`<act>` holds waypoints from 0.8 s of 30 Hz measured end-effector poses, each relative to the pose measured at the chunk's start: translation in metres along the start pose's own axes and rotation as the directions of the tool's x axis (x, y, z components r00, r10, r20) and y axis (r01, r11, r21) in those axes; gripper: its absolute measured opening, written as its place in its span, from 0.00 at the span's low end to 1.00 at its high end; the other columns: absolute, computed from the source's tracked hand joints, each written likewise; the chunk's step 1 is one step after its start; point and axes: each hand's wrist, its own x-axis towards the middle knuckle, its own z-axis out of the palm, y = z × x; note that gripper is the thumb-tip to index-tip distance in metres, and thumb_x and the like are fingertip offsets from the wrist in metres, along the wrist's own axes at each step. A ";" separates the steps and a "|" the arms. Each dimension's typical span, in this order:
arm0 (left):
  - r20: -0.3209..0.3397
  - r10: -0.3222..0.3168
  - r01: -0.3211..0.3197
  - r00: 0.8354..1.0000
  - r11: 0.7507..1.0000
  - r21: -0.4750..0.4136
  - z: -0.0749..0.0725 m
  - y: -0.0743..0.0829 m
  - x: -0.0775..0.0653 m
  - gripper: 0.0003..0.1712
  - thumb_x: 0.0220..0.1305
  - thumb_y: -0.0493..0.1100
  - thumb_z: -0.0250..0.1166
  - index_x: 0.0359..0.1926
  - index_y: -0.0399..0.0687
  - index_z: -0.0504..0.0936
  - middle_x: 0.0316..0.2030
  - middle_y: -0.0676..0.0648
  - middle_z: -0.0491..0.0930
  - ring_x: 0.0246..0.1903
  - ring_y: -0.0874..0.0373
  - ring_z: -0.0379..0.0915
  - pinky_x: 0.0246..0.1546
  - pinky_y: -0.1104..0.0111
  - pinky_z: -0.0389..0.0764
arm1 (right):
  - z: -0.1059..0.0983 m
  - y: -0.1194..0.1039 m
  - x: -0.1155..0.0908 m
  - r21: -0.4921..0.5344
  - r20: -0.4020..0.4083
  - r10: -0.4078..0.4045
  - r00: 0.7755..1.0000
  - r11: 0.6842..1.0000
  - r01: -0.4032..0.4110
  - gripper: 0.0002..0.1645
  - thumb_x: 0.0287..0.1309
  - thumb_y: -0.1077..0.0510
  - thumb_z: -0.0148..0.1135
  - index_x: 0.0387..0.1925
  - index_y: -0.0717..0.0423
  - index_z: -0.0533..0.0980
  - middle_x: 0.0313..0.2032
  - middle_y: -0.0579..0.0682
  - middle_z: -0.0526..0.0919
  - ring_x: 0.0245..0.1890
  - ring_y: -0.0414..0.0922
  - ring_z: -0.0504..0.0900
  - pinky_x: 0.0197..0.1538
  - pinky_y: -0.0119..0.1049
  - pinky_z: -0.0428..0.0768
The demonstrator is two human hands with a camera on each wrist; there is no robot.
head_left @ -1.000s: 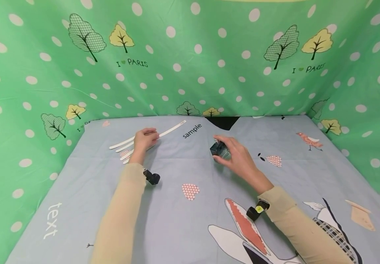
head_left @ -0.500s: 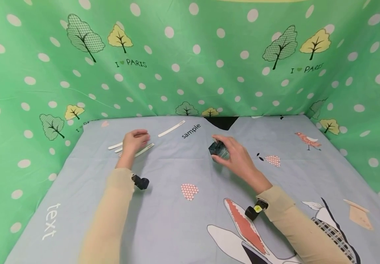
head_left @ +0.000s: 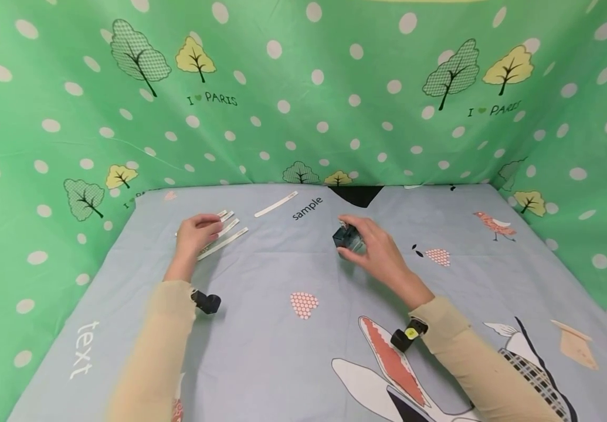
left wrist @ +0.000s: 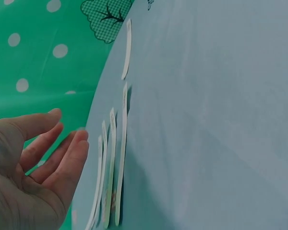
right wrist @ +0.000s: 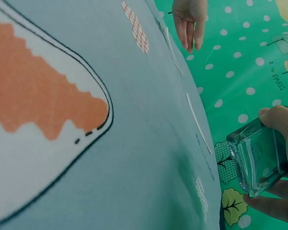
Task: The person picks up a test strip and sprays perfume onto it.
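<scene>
Pinching a glass bottle, my right hand has bare cloth leftward; my left hand, fingers relaxed, partly hides four strips in head view.

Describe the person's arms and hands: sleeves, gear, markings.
Left sleeve and right sleeve: long, plain beige. Left hand and right hand: ungloved. Left wrist camera and right wrist camera: black; the right one has a yellow patch.

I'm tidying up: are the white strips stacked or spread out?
Spread out: the left wrist view shows four white strips side by side and a fifth strip lying apart beyond them.
</scene>
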 end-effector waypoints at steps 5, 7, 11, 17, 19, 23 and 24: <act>-0.005 0.011 -0.011 1.000 1.000 -0.006 -0.012 -0.008 -0.005 0.23 0.66 0.40 0.66 0.59 0.34 0.78 0.31 0.62 0.79 0.31 0.75 0.79 0.43 0.77 0.85 | 0.001 0.000 0.001 0.002 -0.003 -0.005 1.000 1.000 0.005 0.40 0.54 0.53 0.75 0.67 0.46 0.68 0.55 0.54 0.81 0.54 0.52 0.82 0.53 0.51 0.84; -0.007 0.016 -0.016 1.000 1.000 0.004 -0.017 -0.011 -0.006 0.23 0.66 0.40 0.66 0.59 0.34 0.77 0.30 0.64 0.79 0.31 0.76 0.78 0.42 0.78 0.85 | 0.001 0.000 0.001 0.001 -0.002 -0.006 1.000 1.000 0.006 0.40 0.54 0.53 0.75 0.67 0.46 0.68 0.55 0.54 0.81 0.54 0.52 0.81 0.54 0.51 0.84; -0.012 0.025 -0.025 1.000 0.999 0.025 -0.025 -0.015 -0.010 0.23 0.66 0.40 0.66 0.59 0.33 0.77 0.29 0.66 0.78 0.31 0.77 0.78 0.40 0.79 0.84 | 0.002 -0.001 0.001 -0.001 -0.002 -0.009 1.000 1.000 0.009 0.40 0.54 0.53 0.75 0.67 0.46 0.68 0.56 0.54 0.81 0.55 0.52 0.81 0.55 0.51 0.84; 0.005 0.041 -0.042 0.999 0.999 0.034 -0.033 -0.020 -0.018 0.24 0.66 0.40 0.66 0.60 0.31 0.76 0.29 0.66 0.78 0.32 0.75 0.79 0.40 0.78 0.85 | 0.002 -0.002 0.001 -0.001 -0.006 -0.019 1.000 1.000 0.019 0.41 0.53 0.53 0.76 0.67 0.47 0.68 0.56 0.54 0.81 0.55 0.52 0.81 0.54 0.51 0.84; 0.011 0.045 -0.045 0.999 0.999 0.027 -0.034 -0.022 -0.020 0.25 0.66 0.39 0.65 0.60 0.29 0.75 0.29 0.66 0.79 0.32 0.75 0.79 0.41 0.77 0.85 | 0.003 -0.002 0.001 0.001 -0.009 -0.025 1.000 1.000 0.025 0.41 0.52 0.54 0.76 0.67 0.47 0.68 0.56 0.54 0.81 0.55 0.52 0.81 0.54 0.51 0.84; 0.011 0.030 -0.030 1.000 0.999 0.019 -0.037 -0.026 -0.024 0.25 0.66 0.39 0.65 0.60 0.29 0.75 0.28 0.66 0.79 0.31 0.76 0.79 0.41 0.77 0.85 | 0.003 -0.003 0.001 0.003 -0.007 -0.031 1.000 1.000 0.031 0.41 0.52 0.54 0.76 0.67 0.48 0.68 0.56 0.54 0.81 0.55 0.52 0.81 0.53 0.50 0.84; 0.010 0.023 -0.023 1.000 1.000 0.021 -0.038 -0.028 -0.024 0.25 0.66 0.39 0.66 0.60 0.29 0.75 0.28 0.66 0.79 0.31 0.76 0.79 0.41 0.77 0.85 | 0.003 -0.003 0.001 0.003 -0.006 -0.031 0.999 1.000 0.031 0.41 0.52 0.53 0.76 0.67 0.48 0.68 0.56 0.54 0.81 0.55 0.52 0.81 0.54 0.50 0.84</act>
